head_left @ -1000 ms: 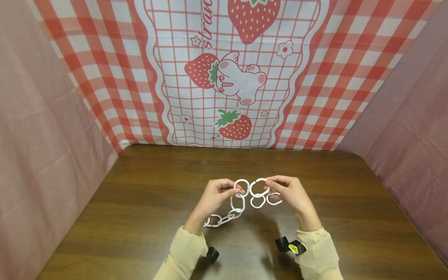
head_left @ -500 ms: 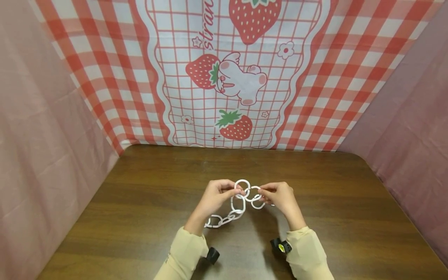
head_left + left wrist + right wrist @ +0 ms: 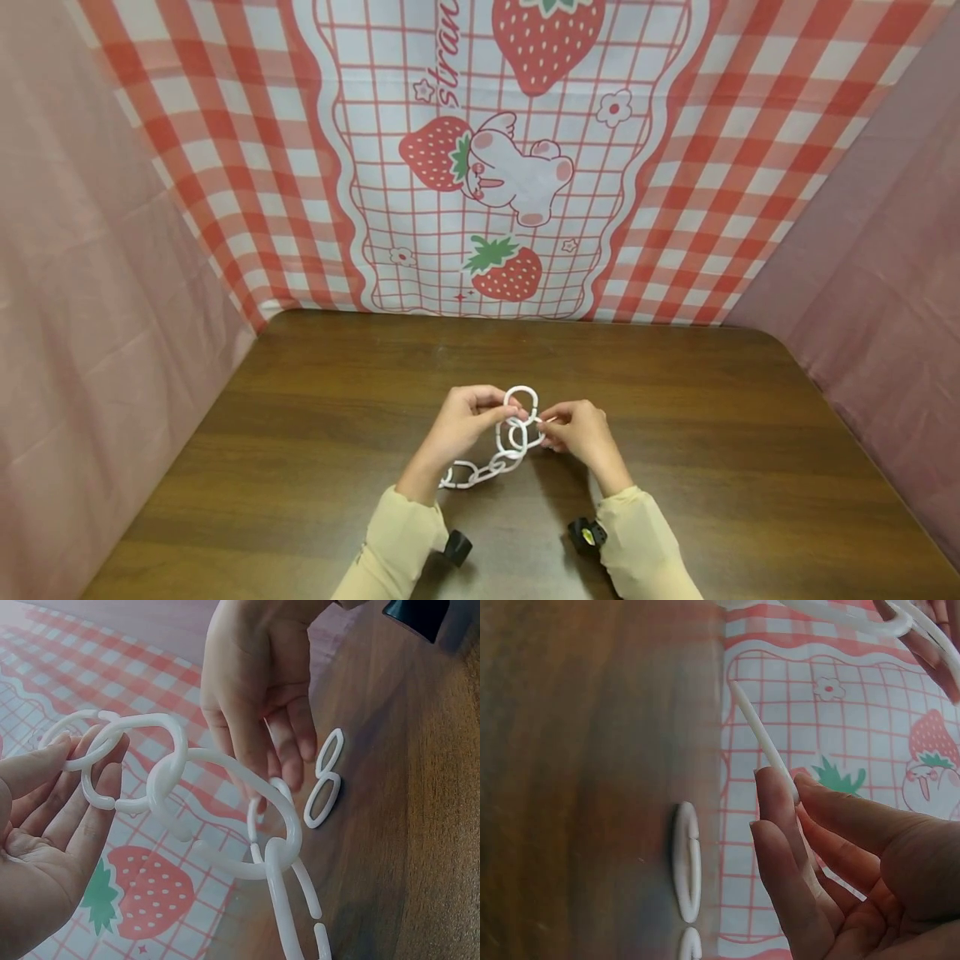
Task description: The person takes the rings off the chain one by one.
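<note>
A chain of white plastic links (image 3: 182, 746) hangs from my left hand (image 3: 472, 418), which pinches its end link between thumb and fingers. The lower part of the chain trails down and to the left below that hand. My right hand (image 3: 579, 429) pinches a white C-shaped link (image 3: 761, 733), seen nearly edge-on in the right wrist view. It is close beside the hanging chain; its fingers partly hide the link in the head view. Whether this link touches the chain, I cannot tell. Two loose white links, one of them an oval link (image 3: 696, 877), lie on the table beyond the right hand.
The brown wooden table (image 3: 337, 367) reaches back to a hanging cloth (image 3: 525, 275) with strawberries and red checks. Pink curtains (image 3: 135, 250) stand at both sides. A small black camera (image 3: 457, 548) sits at each wrist.
My right hand has moved left and slightly toward me, bringing its link across to the chain. The left hand stays nearly still, holding the same end link.
</note>
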Demonstrator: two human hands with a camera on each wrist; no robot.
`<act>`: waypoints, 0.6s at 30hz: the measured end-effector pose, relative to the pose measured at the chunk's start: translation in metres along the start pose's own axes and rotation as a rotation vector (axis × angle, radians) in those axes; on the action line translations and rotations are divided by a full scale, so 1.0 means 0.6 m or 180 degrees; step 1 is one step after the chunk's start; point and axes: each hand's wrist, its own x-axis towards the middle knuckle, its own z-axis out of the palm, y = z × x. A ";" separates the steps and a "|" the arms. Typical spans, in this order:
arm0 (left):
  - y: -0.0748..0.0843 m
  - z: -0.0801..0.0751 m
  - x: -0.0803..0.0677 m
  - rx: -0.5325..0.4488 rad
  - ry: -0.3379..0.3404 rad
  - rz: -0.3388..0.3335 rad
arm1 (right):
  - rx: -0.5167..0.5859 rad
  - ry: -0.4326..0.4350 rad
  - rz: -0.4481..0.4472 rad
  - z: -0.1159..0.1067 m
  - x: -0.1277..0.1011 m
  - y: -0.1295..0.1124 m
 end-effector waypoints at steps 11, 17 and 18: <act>0.000 -0.001 0.000 0.0011 0.0007 -0.0022 | 0.0109 -0.0372 0.0037 0.010 -0.002 0.005; 0.001 -0.001 -0.001 0.0033 0.0000 0.0012 | 0.0063 -0.0368 0.0026 0.010 -0.003 0.005; 0.001 -0.001 -0.001 0.0035 -0.0001 0.0011 | 0.0055 -0.0361 0.0027 0.010 -0.003 0.005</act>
